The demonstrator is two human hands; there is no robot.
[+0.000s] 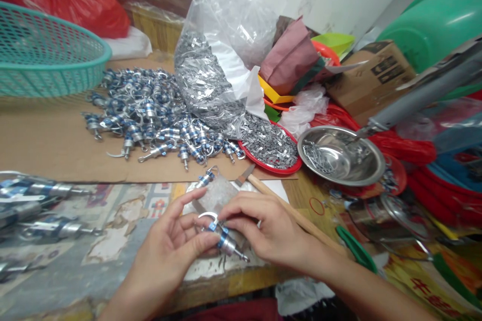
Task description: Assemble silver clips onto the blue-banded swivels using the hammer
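Note:
A small silver and blue metal part (226, 242) with a curved white piece at its upper end is held between both hands. My left hand (175, 241) grips its blue section between thumb and fingers. The fingertips of my right hand (256, 220) pinch the part's upper end near the white piece. Under the hands is a pale block (215, 194), with another blue and silver part (205, 178) at its upper left edge. A wooden-handled hammer (259, 184) lies behind my right hand.
Similar parts form a pile (146, 105) on cardboard, and more lie at left (45, 205). Beyond stand a turquoise basket (48, 77) and a clear bag of metal pieces (203, 75). A red plate (299, 164) of small pieces and a steel bowl (341, 175) stand at right.

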